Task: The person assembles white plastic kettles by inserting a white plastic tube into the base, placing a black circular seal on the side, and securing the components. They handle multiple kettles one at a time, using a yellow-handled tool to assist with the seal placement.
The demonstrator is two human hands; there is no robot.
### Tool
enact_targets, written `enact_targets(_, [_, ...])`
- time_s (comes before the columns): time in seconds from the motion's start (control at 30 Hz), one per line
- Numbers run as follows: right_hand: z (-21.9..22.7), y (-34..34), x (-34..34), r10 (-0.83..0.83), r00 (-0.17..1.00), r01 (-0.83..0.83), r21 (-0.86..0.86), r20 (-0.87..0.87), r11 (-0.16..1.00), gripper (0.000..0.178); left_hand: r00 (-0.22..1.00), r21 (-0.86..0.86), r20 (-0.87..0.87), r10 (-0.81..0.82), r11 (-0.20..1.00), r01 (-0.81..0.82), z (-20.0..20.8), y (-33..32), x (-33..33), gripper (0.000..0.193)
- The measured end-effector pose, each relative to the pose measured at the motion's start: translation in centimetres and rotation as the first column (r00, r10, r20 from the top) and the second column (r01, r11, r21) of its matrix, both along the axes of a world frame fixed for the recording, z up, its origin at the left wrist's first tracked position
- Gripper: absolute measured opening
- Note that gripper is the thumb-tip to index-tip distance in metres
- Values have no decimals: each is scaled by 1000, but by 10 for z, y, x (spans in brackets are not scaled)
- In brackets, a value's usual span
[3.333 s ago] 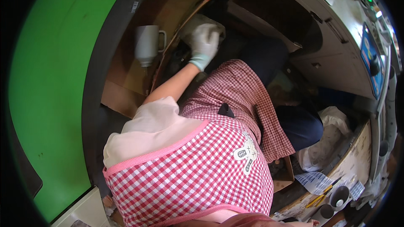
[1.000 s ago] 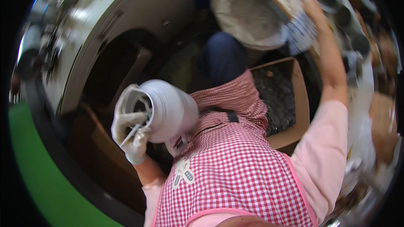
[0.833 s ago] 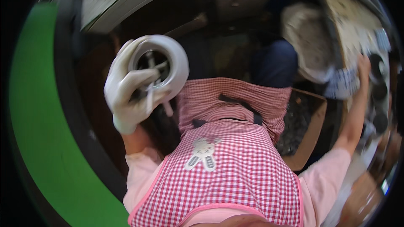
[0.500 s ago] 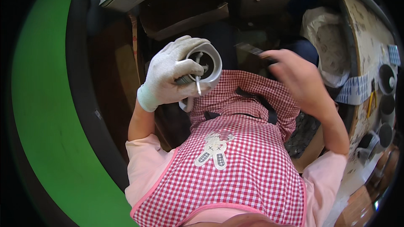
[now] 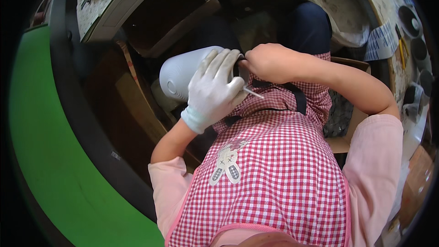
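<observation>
My left hand (image 5: 215, 84), in a whitish glove, is wrapped round the open end of a pale grey ribbed cylindrical housing (image 5: 180, 71). The housing lies on its side above my lap, its closed round end toward the left. A thin white cable-like piece (image 5: 254, 93) sticks out by my left thumb. My bare right hand (image 5: 270, 62) is closed, its fingertips at the dark opening of the housing. Whatever those fingers grip is hidden.
On the right, a worn bench (image 5: 388, 4) carries several dark round cups and yellow-handled pliers (image 5: 402, 52). A pale plastic-lined sack (image 5: 340, 9) stands beyond my knee. Along the left runs a green surface (image 5: 50, 132) with a dark edge. A cardboard box (image 5: 183, 25) is in front.
The housing has turned from facing me with its opening to lying sideways. My right hand has come left to the opening; the dark flat strip it held is out of sight.
</observation>
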State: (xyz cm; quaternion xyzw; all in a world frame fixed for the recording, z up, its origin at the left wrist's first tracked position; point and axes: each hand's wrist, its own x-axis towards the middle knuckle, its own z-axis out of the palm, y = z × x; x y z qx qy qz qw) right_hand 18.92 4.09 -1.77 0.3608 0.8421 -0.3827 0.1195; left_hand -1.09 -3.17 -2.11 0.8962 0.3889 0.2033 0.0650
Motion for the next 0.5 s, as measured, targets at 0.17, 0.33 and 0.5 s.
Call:
enact_targets(0.17, [11, -9, 26, -259, 966, 188, -749, 23, 635, 60, 997, 132, 44, 68, 989, -73, -11, -12, -20, 35])
enact_targets(0.33, [-23, -19, 18, -310, 946, 184, -941, 92, 283, 50, 999, 208, -27, -33, 977, 38, -30, -21, -10, 27])
enact_targets(0.5, [-23, -22, -6, -532, 835, 58, -985, 139, -165, 38, 1000, 249, -18, -11, 968, 15, -30, -9, -21, 26])
